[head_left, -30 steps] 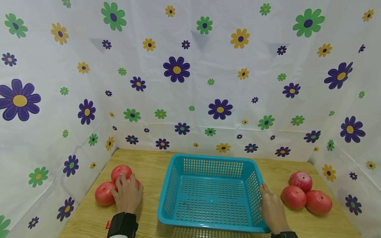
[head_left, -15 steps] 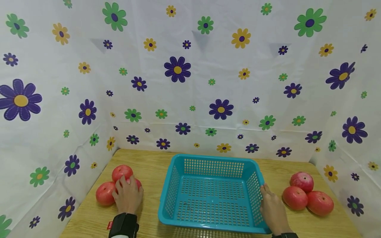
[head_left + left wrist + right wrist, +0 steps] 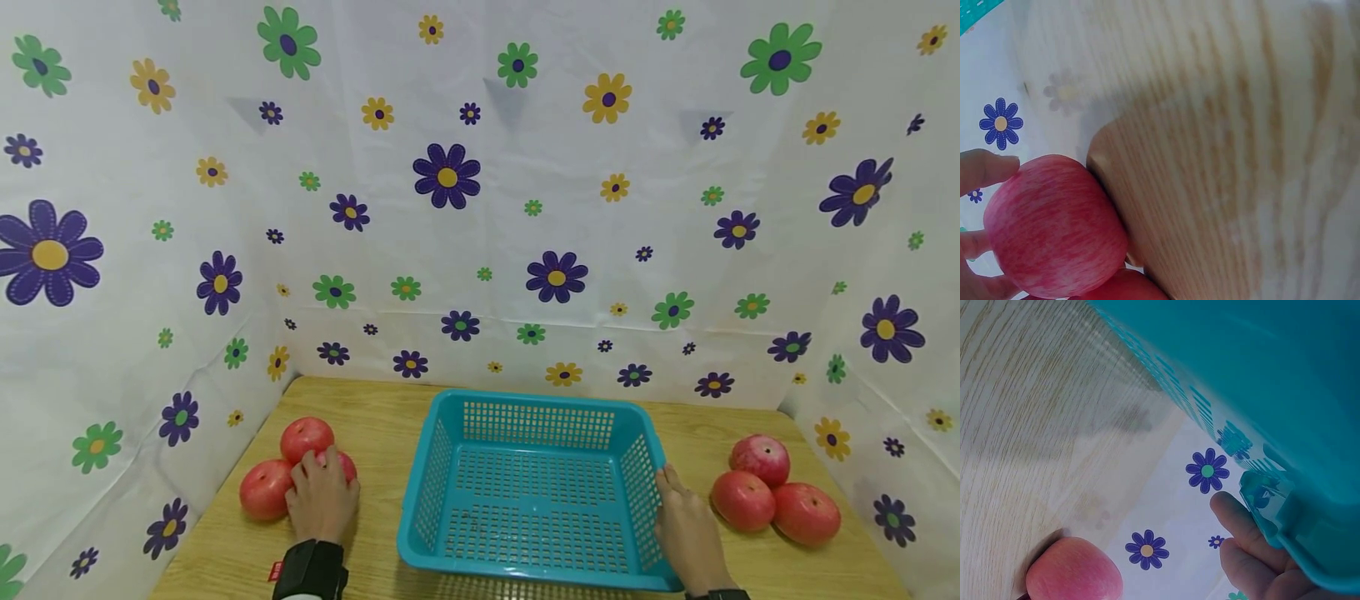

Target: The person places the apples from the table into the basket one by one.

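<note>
My left hand (image 3: 322,500) grips a red apple (image 3: 347,468), its fingers curled over the top and largely hiding it in the head view. In the left wrist view the same apple (image 3: 1057,228) shows streaked skin, with fingertips (image 3: 997,169) against its side. Two more red apples, one behind (image 3: 307,439) and one to the left (image 3: 266,490), lie close against it. At centre stands a turquoise plastic basket (image 3: 540,573) with slotted walls and nothing inside. My right hand (image 3: 692,533) holds the basket's right rim, fingers (image 3: 1238,522) on the outer side.
To the right of the basket, three red apples (image 3: 742,500) sit clustered on the wood-grain table (image 3: 360,400). A white flower-printed cloth (image 3: 487,233) encloses the table at the back and both sides. A small red tag (image 3: 275,572) lies beside the left wrist.
My left hand has drawn very slightly toward the table's near side, staying on the apple. The right hand and basket stay in place.
</note>
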Tool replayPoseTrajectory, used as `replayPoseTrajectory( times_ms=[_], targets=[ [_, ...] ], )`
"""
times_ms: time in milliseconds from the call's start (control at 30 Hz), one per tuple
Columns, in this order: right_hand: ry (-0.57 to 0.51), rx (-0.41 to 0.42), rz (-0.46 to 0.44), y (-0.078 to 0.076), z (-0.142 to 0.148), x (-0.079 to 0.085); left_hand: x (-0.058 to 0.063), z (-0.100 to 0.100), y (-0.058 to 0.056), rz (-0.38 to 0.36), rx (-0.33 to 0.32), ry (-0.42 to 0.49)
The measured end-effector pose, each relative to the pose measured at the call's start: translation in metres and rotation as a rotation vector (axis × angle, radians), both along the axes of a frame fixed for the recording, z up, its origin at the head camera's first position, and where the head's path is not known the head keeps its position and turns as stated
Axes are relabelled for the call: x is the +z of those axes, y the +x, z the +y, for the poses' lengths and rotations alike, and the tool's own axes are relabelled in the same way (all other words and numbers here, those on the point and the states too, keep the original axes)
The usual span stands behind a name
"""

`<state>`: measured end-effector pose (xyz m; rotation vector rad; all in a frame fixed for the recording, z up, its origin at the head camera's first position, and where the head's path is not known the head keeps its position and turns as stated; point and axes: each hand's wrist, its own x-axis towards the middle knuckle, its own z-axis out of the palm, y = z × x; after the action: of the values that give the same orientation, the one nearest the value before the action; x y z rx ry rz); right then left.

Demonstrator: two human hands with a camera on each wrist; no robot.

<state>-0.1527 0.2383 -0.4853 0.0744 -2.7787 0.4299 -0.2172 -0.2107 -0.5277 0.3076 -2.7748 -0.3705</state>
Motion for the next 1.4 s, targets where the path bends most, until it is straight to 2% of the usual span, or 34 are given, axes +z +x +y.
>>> replayPoseTrajectory(
  times_ms=[233,533,667,833,900,1167,1400],
  targets=[
    [0.001,0.012,0.042,0.001,0.001,-0.001,-0.003,-0.001,0.0,0.021,-0.002,-0.003],
    [-0.005,0.024,0.05,0.001,0.001,-0.002,-0.003,-0.001,-0.001,-0.006,0.011,-0.01],
    [-0.007,0.019,0.023,0.001,0.0,0.0,-0.002,-0.003,0.0,0.051,-0.002,-0.002],
    [-0.001,0.008,0.002,0.0,-0.001,0.001,0.007,-0.004,-0.002,0.186,-0.047,-0.026],
    [0.001,0.006,0.004,0.0,-0.001,0.001,0.011,-0.003,-0.002,0.217,-0.062,-0.032],
    [0.016,0.003,-0.017,0.0,0.0,0.001,0.027,0.002,-0.002,0.233,-0.095,-0.019],
    [0.009,-0.001,-0.042,0.0,0.0,0.002,0.04,0.005,-0.005,0.252,-0.123,-0.046]
  ],
)
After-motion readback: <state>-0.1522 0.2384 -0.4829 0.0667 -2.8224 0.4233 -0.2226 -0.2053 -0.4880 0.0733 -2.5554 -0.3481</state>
